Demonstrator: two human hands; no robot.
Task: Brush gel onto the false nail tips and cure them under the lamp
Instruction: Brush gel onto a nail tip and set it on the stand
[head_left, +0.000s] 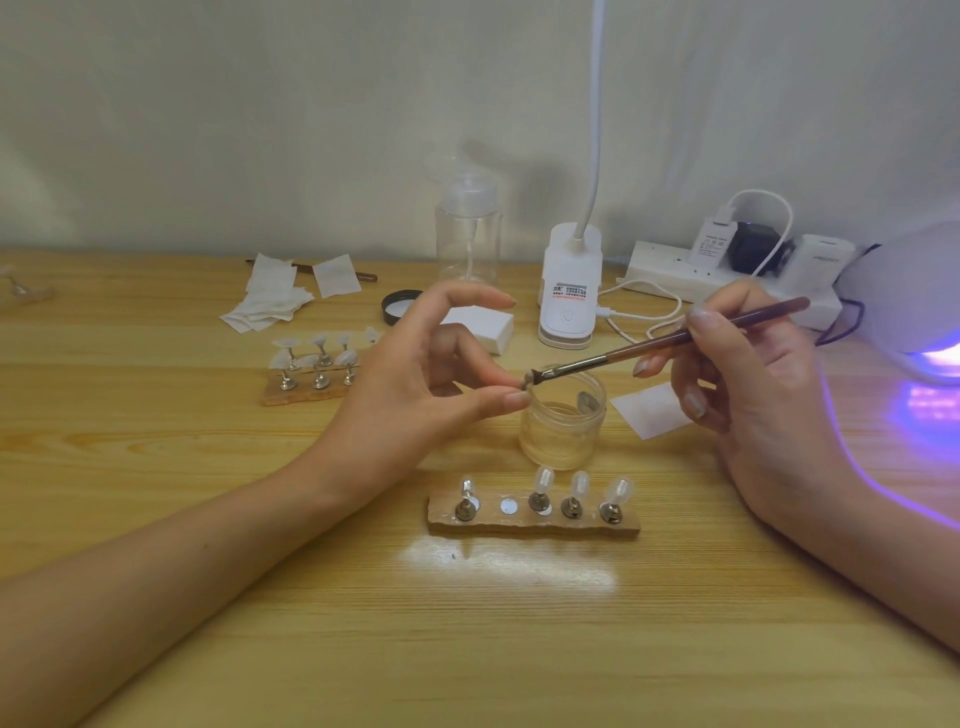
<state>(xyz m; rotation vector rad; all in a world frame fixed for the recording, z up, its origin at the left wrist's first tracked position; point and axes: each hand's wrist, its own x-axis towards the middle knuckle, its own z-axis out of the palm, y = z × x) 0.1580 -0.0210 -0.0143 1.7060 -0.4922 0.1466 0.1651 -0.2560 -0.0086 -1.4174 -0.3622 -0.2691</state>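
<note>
1. The work looks to be partway through the brushing. On the near stand (519, 526), at the front of the table (467, 634), four tips (544, 478) sit upright on their pegs. One place between them is bare and shows only a white disc (509, 505).
2. The missing piece appears to be the nail tip (525, 385) now held up over the open jar (563, 431). It is small and blurred, so I cannot tell how much gel is on it.
3. I cannot tell from their shine whether the four standing tips are already coated.
4. A far stand (301, 393), further back on the left, carries more tips. Whether those are finished or waiting cannot be told.
5. The curing lamp (914, 291) at the right edge glows violet, so it seems to be switched on, but no tip can be seen under it. By my reading, curing of the near set is yet to come, after the held tip goes back to its place.
6. The left hand (415, 379) pinches the nail tip between the thumb and a finger, just above the rim of the jar. The forefinger is lifted clear and the other fingers curl loosely.
7. The right hand (748, 384) grips the brush (675, 338) like a pen, fingers closed round the reddish handle. The bristle end touches the held tip, and the handle slopes up to the right.
</note>
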